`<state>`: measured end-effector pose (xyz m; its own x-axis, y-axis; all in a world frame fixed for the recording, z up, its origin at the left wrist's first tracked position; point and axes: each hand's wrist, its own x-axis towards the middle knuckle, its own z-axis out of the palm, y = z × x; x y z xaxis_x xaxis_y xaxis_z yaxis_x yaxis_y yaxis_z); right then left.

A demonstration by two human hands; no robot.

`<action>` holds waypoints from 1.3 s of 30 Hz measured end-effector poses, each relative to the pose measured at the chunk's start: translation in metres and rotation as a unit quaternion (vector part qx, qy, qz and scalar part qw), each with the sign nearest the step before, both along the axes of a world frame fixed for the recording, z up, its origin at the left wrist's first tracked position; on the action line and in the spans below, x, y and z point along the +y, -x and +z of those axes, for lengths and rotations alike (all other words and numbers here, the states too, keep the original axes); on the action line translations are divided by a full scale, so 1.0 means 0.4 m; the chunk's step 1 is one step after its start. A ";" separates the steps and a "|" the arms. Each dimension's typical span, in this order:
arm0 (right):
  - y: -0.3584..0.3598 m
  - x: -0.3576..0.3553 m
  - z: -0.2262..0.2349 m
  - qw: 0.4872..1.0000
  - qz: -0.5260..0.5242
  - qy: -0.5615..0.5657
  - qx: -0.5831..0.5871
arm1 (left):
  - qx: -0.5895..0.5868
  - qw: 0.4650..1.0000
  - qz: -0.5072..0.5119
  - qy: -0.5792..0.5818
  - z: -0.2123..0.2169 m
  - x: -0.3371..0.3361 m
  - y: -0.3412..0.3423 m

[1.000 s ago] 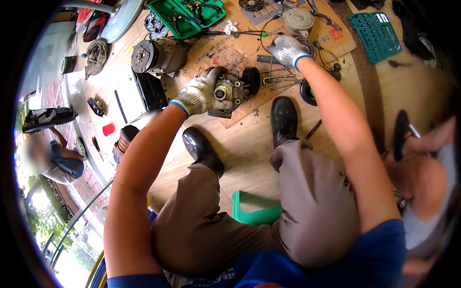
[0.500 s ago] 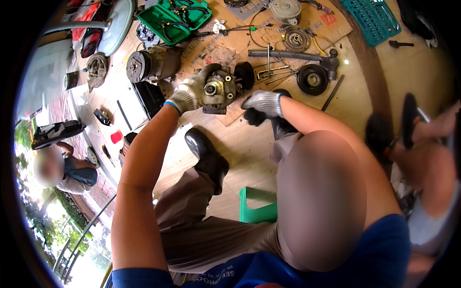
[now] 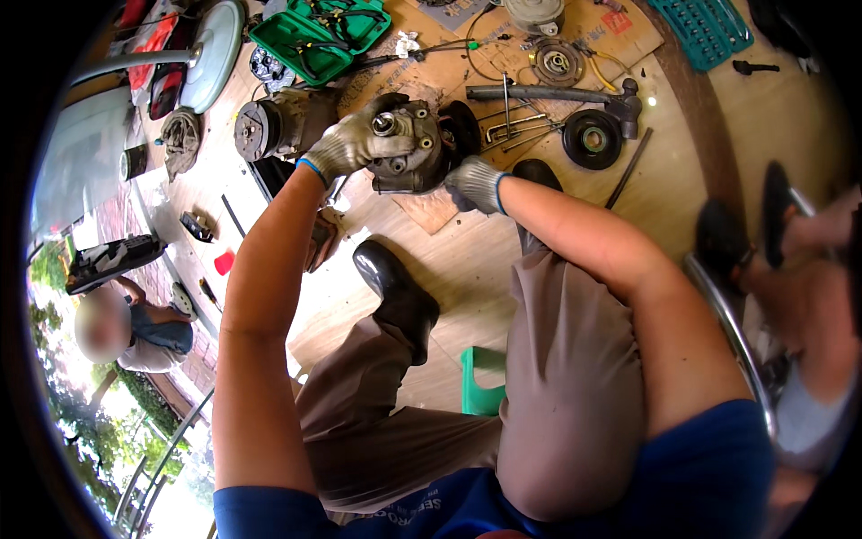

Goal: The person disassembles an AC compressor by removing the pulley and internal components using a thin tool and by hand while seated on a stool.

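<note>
A grey metal compressor (image 3: 406,168) with a shaft stub on its near face is held just above the cardboard. My left hand (image 3: 346,145), in a grey knit glove, is closed around its left and upper side. At its right end a dark round part (image 3: 461,126) shows. My right hand (image 3: 478,186), gloved too, is curled at the compressor's lower right edge; its fingertips are partly hidden. Left of my left hand another compressor (image 3: 280,124) with a round pulley lies on its side.
To the right lie a hammer (image 3: 621,110), thin metal tools (image 3: 516,131), a black pulley (image 3: 593,140) and a rod (image 3: 628,169). Farther off are a green tool case (image 3: 337,65) and a teal socket case (image 3: 705,34). A green stool (image 3: 469,386) stands below me; another person's leg (image 3: 799,269) is at right.
The compressor has been turned and tilted, so its shaft stub now sits farther up and left. My right hand has come in from the right to its lower edge.
</note>
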<state>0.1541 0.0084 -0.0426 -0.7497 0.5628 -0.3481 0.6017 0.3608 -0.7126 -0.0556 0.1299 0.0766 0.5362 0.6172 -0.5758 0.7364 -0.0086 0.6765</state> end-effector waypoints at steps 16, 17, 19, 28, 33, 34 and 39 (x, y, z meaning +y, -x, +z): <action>-0.027 0.185 0.236 0.960 0.107 -0.230 -0.120 | -0.245 0.943 0.221 -0.039 -0.095 -0.147 0.176; -0.038 0.195 0.263 0.955 0.112 -0.254 -0.108 | -0.350 0.854 0.373 0.099 -0.088 -0.178 0.146; -0.023 0.214 0.390 0.959 0.117 -0.239 -0.092 | -0.468 0.654 0.549 0.227 -0.047 -0.248 0.129; 0.110 0.148 0.992 0.912 0.155 -0.346 -0.155 | -0.600 0.522 0.597 0.103 0.228 -0.431 -0.051; 0.094 0.084 1.234 0.938 -0.034 -0.346 0.003 | -0.592 0.612 0.478 -0.218 0.302 -0.475 -0.110; 0.068 0.086 1.248 0.926 -0.068 -0.369 -0.032 | -0.773 0.429 0.467 -0.031 0.382 -0.493 -0.156; -0.081 -0.052 1.270 0.949 -0.250 -0.092 0.169 | -0.764 0.398 0.503 -0.075 0.633 -0.536 -0.221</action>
